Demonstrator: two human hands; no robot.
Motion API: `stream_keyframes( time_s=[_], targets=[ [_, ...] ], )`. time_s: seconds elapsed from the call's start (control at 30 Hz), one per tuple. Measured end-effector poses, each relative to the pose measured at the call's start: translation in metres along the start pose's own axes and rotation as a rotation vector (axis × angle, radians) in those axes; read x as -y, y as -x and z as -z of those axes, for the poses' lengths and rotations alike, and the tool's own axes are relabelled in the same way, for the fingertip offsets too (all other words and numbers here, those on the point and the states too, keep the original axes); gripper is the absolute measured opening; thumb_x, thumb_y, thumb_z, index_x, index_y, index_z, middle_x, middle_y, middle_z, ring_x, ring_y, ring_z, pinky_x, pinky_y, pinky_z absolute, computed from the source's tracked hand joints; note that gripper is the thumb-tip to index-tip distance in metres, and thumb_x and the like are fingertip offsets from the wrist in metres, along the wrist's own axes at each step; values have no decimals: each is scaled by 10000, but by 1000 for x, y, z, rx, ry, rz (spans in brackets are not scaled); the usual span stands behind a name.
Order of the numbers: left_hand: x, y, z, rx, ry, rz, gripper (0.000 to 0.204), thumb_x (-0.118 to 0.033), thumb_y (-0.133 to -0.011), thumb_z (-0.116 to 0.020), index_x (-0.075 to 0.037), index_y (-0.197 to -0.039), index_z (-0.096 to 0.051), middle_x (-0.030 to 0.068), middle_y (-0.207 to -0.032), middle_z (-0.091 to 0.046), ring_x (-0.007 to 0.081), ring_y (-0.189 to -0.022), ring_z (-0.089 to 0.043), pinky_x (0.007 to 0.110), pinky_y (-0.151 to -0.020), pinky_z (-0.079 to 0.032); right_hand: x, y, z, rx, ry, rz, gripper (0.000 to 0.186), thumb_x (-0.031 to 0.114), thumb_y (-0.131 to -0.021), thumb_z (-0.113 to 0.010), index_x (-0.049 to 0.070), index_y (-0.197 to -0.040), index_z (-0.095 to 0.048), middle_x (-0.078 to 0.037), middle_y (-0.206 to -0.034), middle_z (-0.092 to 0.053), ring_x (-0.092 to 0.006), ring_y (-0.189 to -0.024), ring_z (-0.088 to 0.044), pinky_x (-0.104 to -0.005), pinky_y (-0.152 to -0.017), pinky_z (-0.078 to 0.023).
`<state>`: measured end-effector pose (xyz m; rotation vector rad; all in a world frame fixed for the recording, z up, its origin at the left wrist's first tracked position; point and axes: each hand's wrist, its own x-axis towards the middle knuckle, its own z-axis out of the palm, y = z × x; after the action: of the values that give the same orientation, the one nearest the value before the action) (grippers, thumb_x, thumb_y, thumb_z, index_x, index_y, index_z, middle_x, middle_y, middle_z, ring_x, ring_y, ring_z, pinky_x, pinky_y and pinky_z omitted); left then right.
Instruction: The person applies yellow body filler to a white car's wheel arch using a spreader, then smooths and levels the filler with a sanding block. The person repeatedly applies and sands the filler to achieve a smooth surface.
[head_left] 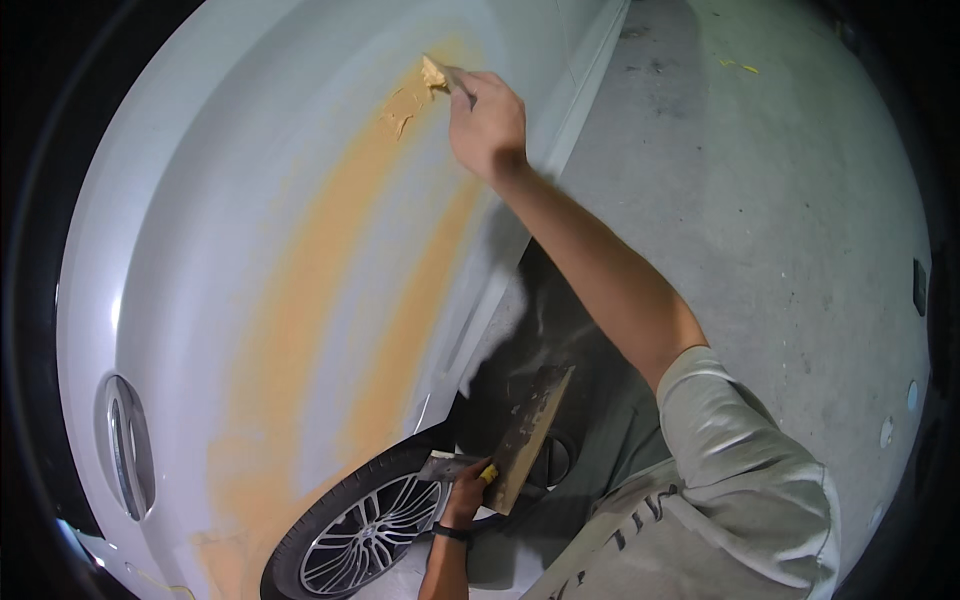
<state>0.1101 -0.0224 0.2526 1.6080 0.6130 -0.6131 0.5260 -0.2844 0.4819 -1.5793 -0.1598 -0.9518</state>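
My right hand (488, 125) reaches far up along a white car panel (230, 200), closed around a small spreader (447, 76). Soft tan body filler (432, 74) clings to the spreader's edge against the panel. Just below it, a fresh ridged smear of filler (402, 118) sits on the sanded orange-tan band (320, 240). Low in front of me, my left hand (464, 500) grips a long, stained filler board (528, 440). A flat grey metal blade (445, 467) and a yellow piece (488, 474) show beside its fingers; how they are held is partly hidden.
A second orange-tan band (410, 320) runs alongside the first. The car's wheel (375, 530) is close to my left hand, and a door handle (128, 447) is at the far left. Grey concrete floor (770, 220) stretches along the right, with a small yellow scrap (738, 66) on it.
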Motion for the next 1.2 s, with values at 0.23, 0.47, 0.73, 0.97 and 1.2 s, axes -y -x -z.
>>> stream_keyframes(
  time_s=[0.23,0.47,0.73,0.97,1.2],
  targets=[
    [4,-4,6,30,-100,-115,608,47,-882,-454,78,-1476,-578,137,-1374,-670,200,-1237,-633,305,-1122,-446,5,31,-28,40,-50,-19,333,77,-1028,-576,55,-1325,-726,-140,-1244,-686,-328,-1138,-669,-388,-993,-539],
    [-2,-7,5,84,-227,-174,435,3,-1015,-594,50,-1446,-621,73,-1320,-712,137,-1182,-614,266,-1057,-459,89,117,-37,138,-81,-30,373,40,-972,-648,25,-1338,-716,-143,-1169,-668,-344,-1099,-644,-413,-958,-529],
    [-11,0,6,114,-399,-435,482,35,-904,-538,65,-1373,-644,201,-1376,-704,231,-1318,-620,312,-1143,-430,181,224,-52,208,-197,85,492,8,-837,-723,5,-1329,-706,-154,-1171,-632,-370,-1095,-605,-466,-947,-507],
    [-9,0,3,36,-278,-372,369,-82,-1023,-645,29,-1374,-673,118,-1326,-722,194,-1225,-614,340,-1072,-475,193,254,-21,430,-387,62,454,-47,-853,-689,7,-1304,-711,-177,-1159,-664,-401,-1033,-645,-465,-930,-544],
    [-10,-10,4,198,-161,-343,409,-16,-1029,-600,54,-1431,-628,43,-1264,-734,106,-1124,-619,263,-1023,-481,27,44,18,80,-38,-206,195,102,-951,-620,-34,-1036,-731,-263,-1038,-727,-475,-933,-683,-500,-819,-543]
  ],
)
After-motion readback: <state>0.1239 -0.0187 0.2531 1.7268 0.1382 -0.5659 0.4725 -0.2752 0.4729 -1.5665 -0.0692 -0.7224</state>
